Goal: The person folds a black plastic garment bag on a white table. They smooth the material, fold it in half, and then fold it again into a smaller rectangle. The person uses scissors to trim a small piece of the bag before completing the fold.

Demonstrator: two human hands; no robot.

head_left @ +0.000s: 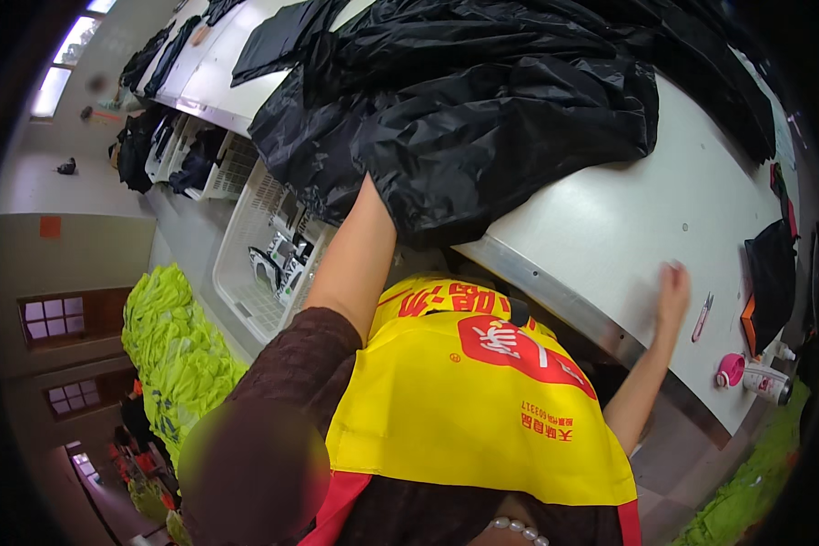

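Beside one thread snipper (702, 318) hovers one of two hands (672, 291).

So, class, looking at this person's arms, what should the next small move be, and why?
Perhaps ease the right hand slightly rightward to the thread snips: they lie close beside it on the white tabletop. The left forearm disappears under or into the shiny black fabric, hiding the left hand, so the right seems better placed, though blur hides any grip.
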